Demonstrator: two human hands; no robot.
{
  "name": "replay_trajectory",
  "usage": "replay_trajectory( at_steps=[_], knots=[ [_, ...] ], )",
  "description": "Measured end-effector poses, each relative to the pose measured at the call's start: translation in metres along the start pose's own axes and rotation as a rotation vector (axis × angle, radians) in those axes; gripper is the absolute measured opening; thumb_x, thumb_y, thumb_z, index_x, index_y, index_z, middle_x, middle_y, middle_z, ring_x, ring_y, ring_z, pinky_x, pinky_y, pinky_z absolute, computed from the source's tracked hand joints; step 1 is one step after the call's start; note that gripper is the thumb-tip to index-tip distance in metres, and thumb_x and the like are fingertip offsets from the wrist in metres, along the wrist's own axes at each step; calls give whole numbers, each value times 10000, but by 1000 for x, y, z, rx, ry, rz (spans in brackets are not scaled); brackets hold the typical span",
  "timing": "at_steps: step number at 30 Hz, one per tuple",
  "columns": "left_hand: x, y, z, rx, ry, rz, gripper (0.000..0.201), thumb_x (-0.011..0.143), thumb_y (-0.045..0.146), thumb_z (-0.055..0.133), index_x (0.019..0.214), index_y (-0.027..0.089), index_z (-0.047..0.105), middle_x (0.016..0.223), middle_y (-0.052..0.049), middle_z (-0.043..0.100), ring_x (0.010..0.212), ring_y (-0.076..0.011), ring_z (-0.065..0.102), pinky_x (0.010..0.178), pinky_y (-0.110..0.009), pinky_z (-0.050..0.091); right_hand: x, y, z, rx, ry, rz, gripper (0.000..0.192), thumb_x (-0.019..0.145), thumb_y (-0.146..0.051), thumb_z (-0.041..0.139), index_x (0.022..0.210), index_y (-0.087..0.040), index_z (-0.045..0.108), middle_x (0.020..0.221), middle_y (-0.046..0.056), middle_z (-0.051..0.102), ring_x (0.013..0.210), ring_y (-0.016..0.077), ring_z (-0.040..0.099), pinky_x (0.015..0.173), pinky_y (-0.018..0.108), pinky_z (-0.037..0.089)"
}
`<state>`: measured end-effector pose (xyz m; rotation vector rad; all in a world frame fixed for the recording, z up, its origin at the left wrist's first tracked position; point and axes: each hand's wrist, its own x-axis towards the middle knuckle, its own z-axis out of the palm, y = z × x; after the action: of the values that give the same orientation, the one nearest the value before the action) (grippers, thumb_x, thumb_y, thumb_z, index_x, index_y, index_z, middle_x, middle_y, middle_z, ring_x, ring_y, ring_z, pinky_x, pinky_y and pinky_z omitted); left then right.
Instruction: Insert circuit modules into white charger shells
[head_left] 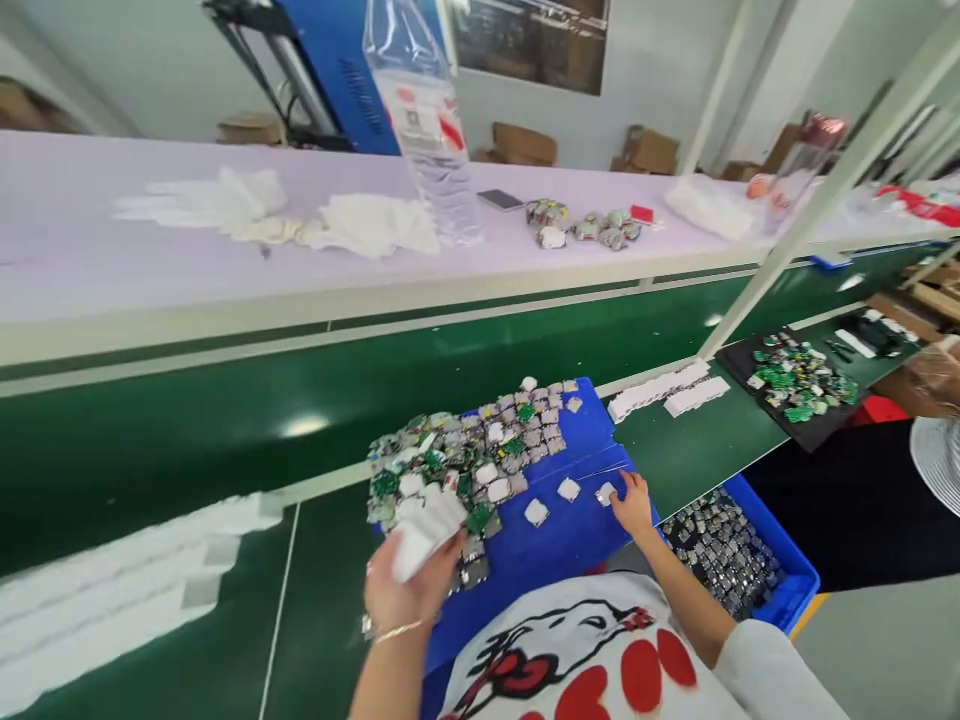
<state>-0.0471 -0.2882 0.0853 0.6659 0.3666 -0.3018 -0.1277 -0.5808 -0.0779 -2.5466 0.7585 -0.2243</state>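
My left hand is closed around a folded white stack, which looks like paper or thin card. It hovers over the left part of a blue board. A crowd of small square circuit modules, some grey, some green, covers that board's upper left. On the board's right edge, my right hand pinches a small white-topped square module. Beside it lie two similar white-topped modules in a loose row. The undersides of these pieces are hidden.
A blue bin full of grey modules stands at lower right. White strips lie at left, more white stacks at right. Beyond is a black tray of green boards. A bottle and gloves rest on the shelf. Another person's dark clothing shows at right.
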Motion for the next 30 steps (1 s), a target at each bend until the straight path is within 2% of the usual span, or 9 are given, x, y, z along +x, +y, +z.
replay_trajectory(
  at_steps=[4,7,9,13,16,19,23,27,30],
  knots=[
    [-6,-59,27,-86,8,-201,246,741,373,538,888,207,643,865,-58,669,804,-234,609,666,-367,502,12,-1,7,-18,-69,-70,639,738,-356,607,1312,-119,452,1177,185,528,1122,330,479,940,451,401],
    [-5,-99,49,-113,-20,-353,237,754,388,520,847,203,636,877,-78,671,818,-243,611,650,-355,492,20,4,1,3,-160,-235,599,719,-201,596,1305,-180,476,1189,125,553,1136,269,476,982,400,374],
    [-4,-115,53,-112,7,-411,255,769,400,496,843,197,631,878,-90,668,824,-245,610,644,-352,488,24,14,-9,31,-198,-338,631,716,-120,546,1328,-240,452,1246,67,537,1186,223,439,1023,370,339],
    [-2,-132,53,-88,31,-389,269,762,395,511,883,183,625,909,-104,663,847,-254,607,664,-358,490,32,37,-24,76,-152,-328,691,723,-246,600,1374,-162,383,1271,130,493,1187,284,400,1008,449,340],
    [0,-144,59,-128,-4,-370,258,748,397,535,892,201,625,960,-90,658,880,-260,602,685,-364,487,41,45,-22,118,-132,-300,676,706,-340,650,1312,-110,457,1161,167,545,1110,319,444,965,499,363],
    [-1,-157,66,-185,-63,-372,247,743,426,548,843,218,635,947,-69,655,896,-268,596,700,-370,477,50,47,-14,206,-170,-370,490,722,-260,628,1197,-161,566,1120,120,591,1090,269,491,994,450,372],
    [-1,-166,62,-224,-123,-338,226,725,413,585,841,231,651,984,-52,657,943,-287,585,736,-392,467,59,51,-15,367,-181,-420,408,680,-165,603,1087,-159,617,1079,101,616,975,213,587,921,384,468],
    [2,-167,55,-214,-169,-322,242,721,390,595,870,212,664,1016,-65,661,945,-290,583,784,-429,456,67,50,-39,528,-114,-392,323,683,-161,568,999,-145,635,998,98,620,762,170,635,748,349,555],
    [3,-167,56,-224,-180,-301,238,726,393,581,835,199,666,973,-77,667,913,-282,589,781,-442,450,71,38,-67,617,-42,-390,321,714,-150,539,1021,-151,632,1064,120,590,831,184,628,800,386,551]
  ],
)
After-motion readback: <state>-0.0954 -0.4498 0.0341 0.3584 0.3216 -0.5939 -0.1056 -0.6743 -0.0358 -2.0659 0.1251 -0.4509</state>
